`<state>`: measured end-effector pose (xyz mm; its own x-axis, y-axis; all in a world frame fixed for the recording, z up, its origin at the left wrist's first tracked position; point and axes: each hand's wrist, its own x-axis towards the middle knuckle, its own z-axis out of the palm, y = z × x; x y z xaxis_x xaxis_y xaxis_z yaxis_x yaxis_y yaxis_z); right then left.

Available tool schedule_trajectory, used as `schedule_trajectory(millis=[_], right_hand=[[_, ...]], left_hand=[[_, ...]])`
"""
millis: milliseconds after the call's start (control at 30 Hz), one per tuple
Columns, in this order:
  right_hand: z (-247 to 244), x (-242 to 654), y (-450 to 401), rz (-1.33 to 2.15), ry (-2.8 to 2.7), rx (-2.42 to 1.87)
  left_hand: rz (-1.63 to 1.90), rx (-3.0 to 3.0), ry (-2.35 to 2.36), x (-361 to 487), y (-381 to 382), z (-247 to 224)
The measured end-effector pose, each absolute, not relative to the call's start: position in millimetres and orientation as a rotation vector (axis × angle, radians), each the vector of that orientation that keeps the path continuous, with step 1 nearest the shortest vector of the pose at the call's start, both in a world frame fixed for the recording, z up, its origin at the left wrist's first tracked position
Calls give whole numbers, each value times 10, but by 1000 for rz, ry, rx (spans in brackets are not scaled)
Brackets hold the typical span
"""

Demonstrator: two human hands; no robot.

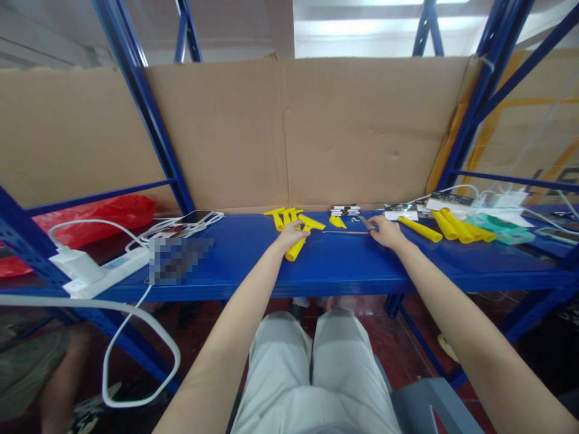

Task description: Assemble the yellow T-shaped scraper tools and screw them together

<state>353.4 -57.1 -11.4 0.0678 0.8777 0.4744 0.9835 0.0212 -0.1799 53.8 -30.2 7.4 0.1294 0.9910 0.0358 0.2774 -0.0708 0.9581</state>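
head view: left hand partly hides a yellow t-shaped piece.

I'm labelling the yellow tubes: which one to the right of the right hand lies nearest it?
The leftmost yellow tube there, its far end close to the right hand; the other tubes lie bunched farther right.
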Motion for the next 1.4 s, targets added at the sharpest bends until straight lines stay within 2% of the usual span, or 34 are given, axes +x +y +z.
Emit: schedule_trajectory(millis=[600, 833, 1067, 1400], right_hand=[[-182, 3584, -478, -393, -1812, -1651], [-3, 3413, -552, -357, -1864, -1715], [216, 3311, -278, -350, -1840, -1878], [204, 3349, 295, -75, -1549, -2137]], left_hand=[[1025, 1515, 1295, 535, -199, 24], [1071, 1493, 1296, 527, -232, 44], [1120, 1468, 1300, 547, -244, 57], [1198, 1468, 1266, 654, -344, 90]])
